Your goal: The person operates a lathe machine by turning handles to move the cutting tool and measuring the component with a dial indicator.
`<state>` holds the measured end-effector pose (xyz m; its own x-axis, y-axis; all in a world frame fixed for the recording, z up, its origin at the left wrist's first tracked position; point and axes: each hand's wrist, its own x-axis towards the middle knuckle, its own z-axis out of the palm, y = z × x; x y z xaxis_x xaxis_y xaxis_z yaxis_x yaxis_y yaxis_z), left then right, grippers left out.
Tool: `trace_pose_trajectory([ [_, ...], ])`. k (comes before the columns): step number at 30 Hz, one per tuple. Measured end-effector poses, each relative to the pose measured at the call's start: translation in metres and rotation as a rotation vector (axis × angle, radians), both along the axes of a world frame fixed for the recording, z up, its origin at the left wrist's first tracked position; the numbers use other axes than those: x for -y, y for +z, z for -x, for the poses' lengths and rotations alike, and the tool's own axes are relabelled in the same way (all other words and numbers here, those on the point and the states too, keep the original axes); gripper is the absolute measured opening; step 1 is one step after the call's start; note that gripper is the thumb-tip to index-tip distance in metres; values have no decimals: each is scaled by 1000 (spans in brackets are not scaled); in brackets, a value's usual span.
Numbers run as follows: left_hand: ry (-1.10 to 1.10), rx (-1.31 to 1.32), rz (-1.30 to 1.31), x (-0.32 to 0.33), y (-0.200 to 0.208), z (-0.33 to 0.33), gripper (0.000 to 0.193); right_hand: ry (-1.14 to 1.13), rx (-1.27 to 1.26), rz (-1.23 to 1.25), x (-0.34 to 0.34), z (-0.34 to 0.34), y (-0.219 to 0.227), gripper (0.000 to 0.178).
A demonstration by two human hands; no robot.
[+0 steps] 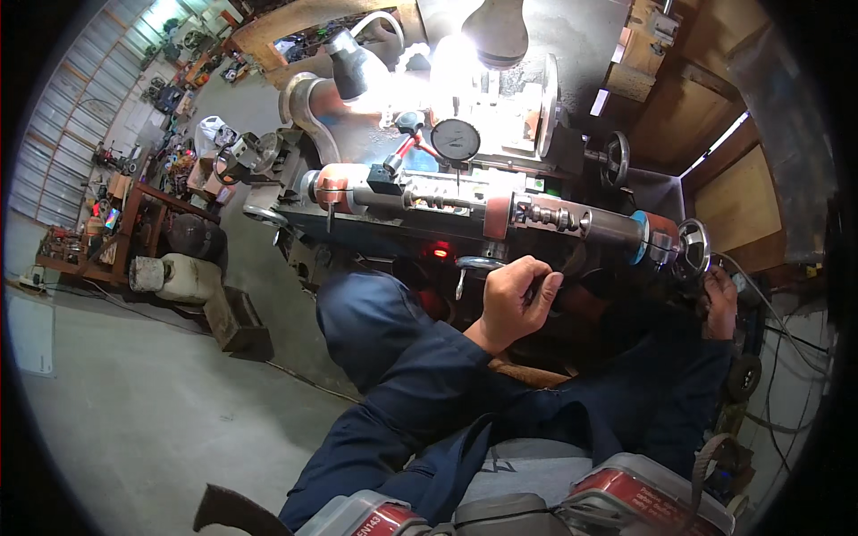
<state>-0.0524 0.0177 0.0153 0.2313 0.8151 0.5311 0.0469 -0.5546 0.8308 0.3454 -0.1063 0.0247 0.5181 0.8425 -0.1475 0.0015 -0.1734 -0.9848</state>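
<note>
A camshaft [550, 216] lies lengthwise in a grinding machine, held between a red-collared fixture at the left and a cylindrical head at the right. Above it stands a dial gauge [456, 140] on a red-armed holder, its stem pointing down toward the shaft. My left hand [516, 302] is closed with curled fingers and the thumb against them, in front of the machine beside a small handwheel [481, 263]. Whatever its fingers may hold is hidden. At the right end, my right hand [720, 299] grips the lower rim of a larger handwheel [694, 247]; its fingertips are partly hidden.
A bright lamp [350, 64] lights the grinding wheel area [543, 107]. Another handwheel [617, 161] sits farther back. Cables [776, 317] hang at the right. On the left floor stand a wooden box [237, 322], a gas cylinder [186, 279] and a cluttered bench [121, 237].
</note>
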Motion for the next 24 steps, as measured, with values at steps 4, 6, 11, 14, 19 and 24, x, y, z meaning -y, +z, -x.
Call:
trace_pose_trajectory([
  [4,-38,-18,-75,0,1,-9,13,-62,87,7,-16,4,17,22],
  [6,-74,-9,-125,2,2,-15,14,-109,148,29,-28,2,17,24],
  [11,-186,-81,-128,4,6,-20,13,-371,979,-136,-51,23,24,29],
  [14,-434,-176,137,9,10,-21,20,-454,342,-254,-41,114,77,29],
  [19,-759,107,534,36,34,-39,44,200,255,-428,-33,212,54,31],
  [24,-658,5,598,30,24,-28,28,518,673,-449,-53,197,83,31],
])
